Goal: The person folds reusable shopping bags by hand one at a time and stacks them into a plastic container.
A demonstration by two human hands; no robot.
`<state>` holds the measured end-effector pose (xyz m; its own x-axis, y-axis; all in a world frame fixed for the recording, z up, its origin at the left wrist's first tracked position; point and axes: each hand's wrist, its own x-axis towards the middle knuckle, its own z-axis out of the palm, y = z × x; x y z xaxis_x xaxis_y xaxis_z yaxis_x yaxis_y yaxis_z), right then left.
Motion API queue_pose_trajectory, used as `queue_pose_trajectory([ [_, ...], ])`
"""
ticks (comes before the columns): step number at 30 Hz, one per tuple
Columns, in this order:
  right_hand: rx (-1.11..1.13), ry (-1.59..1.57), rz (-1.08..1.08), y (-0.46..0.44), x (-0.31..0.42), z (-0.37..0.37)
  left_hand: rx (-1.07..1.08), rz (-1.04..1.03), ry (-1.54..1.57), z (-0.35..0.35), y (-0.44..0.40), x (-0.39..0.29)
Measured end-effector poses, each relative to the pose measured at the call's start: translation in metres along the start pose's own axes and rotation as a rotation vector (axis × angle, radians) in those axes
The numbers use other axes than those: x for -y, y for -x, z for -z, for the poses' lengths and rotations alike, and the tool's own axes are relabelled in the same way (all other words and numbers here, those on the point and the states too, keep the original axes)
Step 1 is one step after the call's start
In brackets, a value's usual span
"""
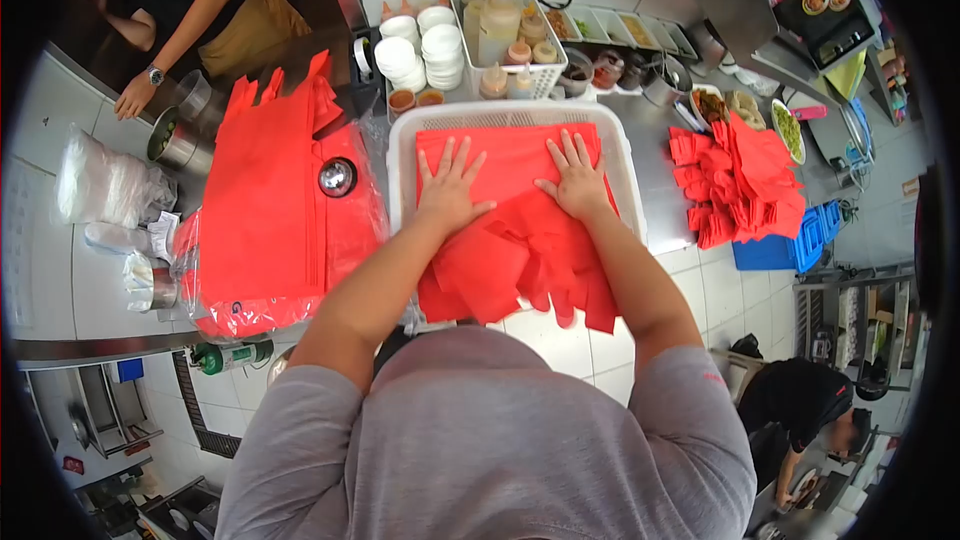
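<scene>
Both palms press down on a stack of red fabric bags (505, 155) lying in a white plastic basket (630, 180). On the left side of the stack is my left hand (449, 185), its fingers spread flat. My right hand (579, 177) lies on the right side, fingers also stretched out. Loose, folded parts of the red bags bunch up below my hands and hang over the basket's near edge. Neither hand grips anything.
More red bags (260, 190) with a silver bell (338, 177) lie at the left, partly in clear plastic. Another red pile (740, 180) sits right, above a blue crate (765, 254). Behind stand white cups (441, 43) and a sauce basket (545, 70). Two other people are at the sides.
</scene>
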<state>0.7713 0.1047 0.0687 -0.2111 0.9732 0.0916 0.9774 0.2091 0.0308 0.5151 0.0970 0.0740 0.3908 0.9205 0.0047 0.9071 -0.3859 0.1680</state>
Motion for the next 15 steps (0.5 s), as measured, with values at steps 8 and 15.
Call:
queue_pose_trajectory([
  [8,0.135,-0.051,-0.025,-0.012,-0.003,0.003,-0.209,-0.101,0.611,0.026,-0.001,0.026],
  [15,-0.373,-0.413,0.155,-0.064,0.104,0.141,-0.753,0.352,1.89,0.146,0.132,0.251],
])
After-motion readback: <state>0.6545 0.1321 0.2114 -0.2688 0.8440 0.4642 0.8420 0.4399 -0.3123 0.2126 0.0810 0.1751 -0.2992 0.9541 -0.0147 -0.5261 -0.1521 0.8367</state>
